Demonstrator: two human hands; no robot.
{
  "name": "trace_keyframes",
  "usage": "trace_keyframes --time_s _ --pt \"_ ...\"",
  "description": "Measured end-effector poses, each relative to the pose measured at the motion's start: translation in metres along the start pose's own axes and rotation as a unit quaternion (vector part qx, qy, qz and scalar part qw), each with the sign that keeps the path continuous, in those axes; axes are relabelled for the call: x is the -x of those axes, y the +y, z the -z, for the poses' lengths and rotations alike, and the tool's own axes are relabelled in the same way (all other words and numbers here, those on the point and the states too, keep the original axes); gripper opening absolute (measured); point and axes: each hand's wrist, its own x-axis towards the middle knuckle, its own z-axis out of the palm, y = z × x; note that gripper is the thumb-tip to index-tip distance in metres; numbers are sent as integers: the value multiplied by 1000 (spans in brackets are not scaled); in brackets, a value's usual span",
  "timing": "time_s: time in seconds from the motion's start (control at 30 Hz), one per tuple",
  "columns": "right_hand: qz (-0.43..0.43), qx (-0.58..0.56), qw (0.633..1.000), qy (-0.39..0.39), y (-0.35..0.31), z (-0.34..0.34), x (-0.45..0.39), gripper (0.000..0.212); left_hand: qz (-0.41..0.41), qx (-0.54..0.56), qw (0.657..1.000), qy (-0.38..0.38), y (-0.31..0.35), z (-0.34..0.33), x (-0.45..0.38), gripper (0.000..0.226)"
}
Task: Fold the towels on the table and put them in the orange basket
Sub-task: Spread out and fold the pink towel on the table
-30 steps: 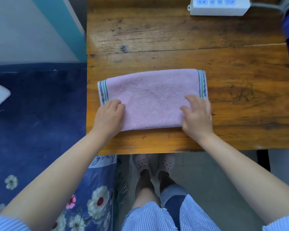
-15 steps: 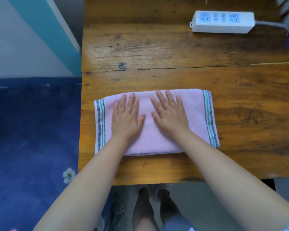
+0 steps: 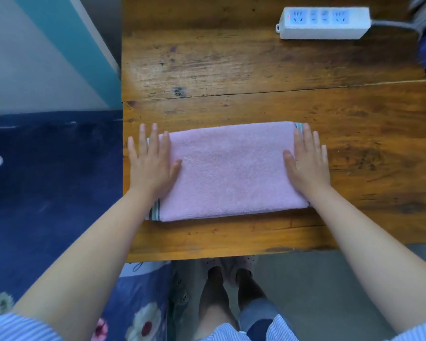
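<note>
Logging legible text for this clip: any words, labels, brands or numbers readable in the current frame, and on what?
None can be read.
White power strip: socket faces only, no legible marking.
White patch below the table edge: dark handwriting-like strokes, mostly cut off, too blurred to read.
Pink towel: striped ends, no text.

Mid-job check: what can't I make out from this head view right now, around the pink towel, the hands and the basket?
- Orange basket: not in the head view at all; its place is unknown.
- Pink towel: both striped ends mostly covered by the left hand and right hand.
- Layers in the fold: only the top face shows.
- Other towels: none visible on the table.
- Power strip: its cable runs off the right edge.
</note>
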Motion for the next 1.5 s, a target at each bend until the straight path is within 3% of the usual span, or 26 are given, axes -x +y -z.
trace_keyframes --time_s 0.1,0.3,0.43,0.57,0.7,0.83,0.9,0.97,1.13,1.23,1.3,1.37,1.43,1.5 --pt "-54 -31 997 40 -3 3 21 58 -106 10 993 52 34 5 13 57" --pt "-184 -111 976 32 -10 -9 69 55 -168 52 984 12 88 -5 28 50" --pt "-206 -170 961 62 -17 -10 72 58 -122 92 988 -7 91 -18 26 55" --pt "-256 -181 949 8 -21 4 59 58 -110 84 990 -5 94 -23 27 59" --pt "-286 -149 945 -48 -19 14 46 41 -93 66 993 -1 93 -31 28 63" --pt "-314 -242 916 -55 -14 17 39 25 -84 61 995 0 94 -32 27 66" --pt "-302 -342 889 -39 -11 19 37 3 -69 68 995 -2 93 -32 26 64" --pt "-264 -376 888 -1 -7 23 35 12 -44 77 996 -4 93 -32 26 63" --pt "-105 -262 946 158 -14 49 21 8 -18 100 995 15 86 -28 25 57" --pt "27 -238 946 219 -49 59 32 10 -5 178 983 52 77 -21 28 48" --pt "107 -240 940 218 -76 56 49 12 20 272 958 87 66 -15 31 35" --pt "159 -258 934 189 -96 47 64 10 123 418 895 96 55 -4 33 25" --pt "182 -292 927 149 -115 35 75 9 241 592 765 73 40 11 31 24" --pt "191 -316 921 122 -127 23 83 10 285 709 644 44 28 26 26 27"
